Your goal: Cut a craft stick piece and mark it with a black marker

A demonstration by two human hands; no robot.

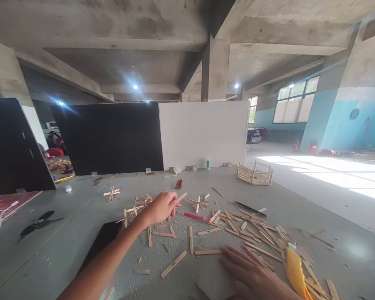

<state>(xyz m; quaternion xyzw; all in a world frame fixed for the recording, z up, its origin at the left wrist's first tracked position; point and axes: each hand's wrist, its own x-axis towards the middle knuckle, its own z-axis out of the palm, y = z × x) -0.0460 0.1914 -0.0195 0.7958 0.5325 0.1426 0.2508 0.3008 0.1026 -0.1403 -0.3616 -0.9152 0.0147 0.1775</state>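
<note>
My left hand [162, 207] is closed, with a wooden craft stick [182, 196] poking out from its fingers toward the upper right. Beneath and behind that hand are small stick pieces, some joined into frames. My right hand [253, 271] is slightly blurred, its fingers stretched out low over the table. By its fingertips lies another craft stick [208, 252], and a loose pile of craft sticks [262, 233] spreads just beyond it. Between the hands rests a red pen-like tool [196, 217].
A yellow object [294, 271] lies at the right among sticks. Farther back are a black pen [250, 208], a fenced stick model [254, 175] and a small green-and-white bottle [208, 163]. Black pliers-like tools [39, 223] lie left. Black and white panels [203, 133] border the far table edge.
</note>
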